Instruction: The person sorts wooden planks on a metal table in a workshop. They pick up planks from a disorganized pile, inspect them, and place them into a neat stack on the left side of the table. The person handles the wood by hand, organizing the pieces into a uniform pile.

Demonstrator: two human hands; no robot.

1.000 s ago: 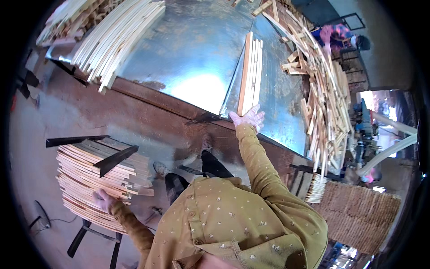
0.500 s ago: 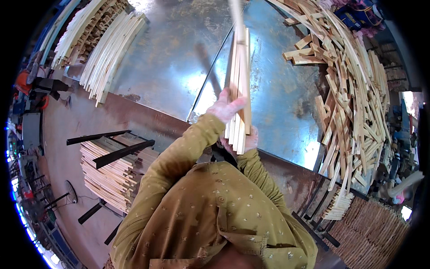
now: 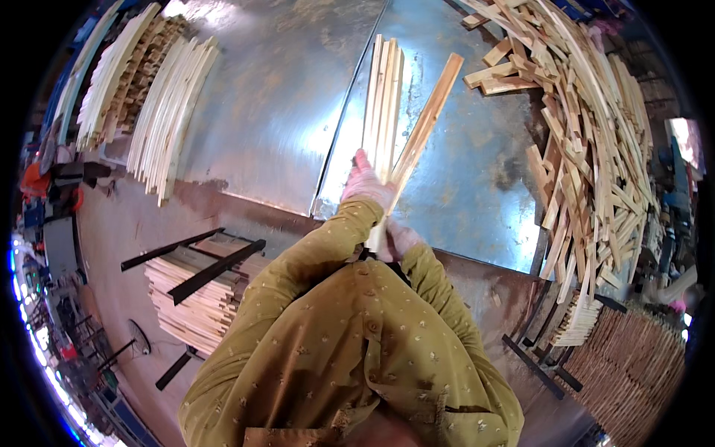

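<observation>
A bundle of several pale wooden strips points away from my body over the metal table. My left hand is closed across it, with the thumb along the left side. One browner wooden strip slants off to the right, and its near end meets the bundle under my left fingers. Close to my body, my right hand is wrapped about the near ends of the strips. Part of its fingers is hidden, so which strips it grips is unclear.
The shiny metal table has a seam down its middle. A neat stack of strips lies at the left, and a jumbled wood heap at the right. Below the table stand a rack of strips and, at lower right, stacked wood.
One strip has splayed out to the right of the bundle. The blurred strip at the top is no longer upright there. My left hand stays round the bundle, and the view has shifted slightly.
</observation>
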